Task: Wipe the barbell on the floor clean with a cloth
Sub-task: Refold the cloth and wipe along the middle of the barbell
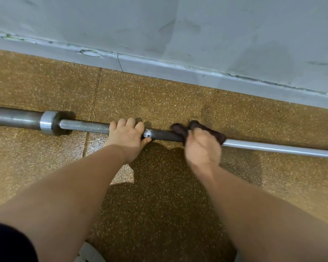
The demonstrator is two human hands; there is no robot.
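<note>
Held long grey metal barbell [83, 125] on the speckled brown floor [159, 95] with left grip [128, 136] curled round it. Squeezed dark brown cloth [180, 130] round the bar with right grip [203, 148]. Seemed mid-wipe; next needed a slide along.

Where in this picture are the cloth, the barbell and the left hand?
cloth [179, 129]: head view, its dark left fold.
barbell [163, 134]: head view, dark shaft beside the cloth.
left hand [126, 137]: head view, back of the hand.

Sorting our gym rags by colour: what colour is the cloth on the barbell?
Dark brown cloth, gripped by the right hand on the barbell; head view shows it.
</note>
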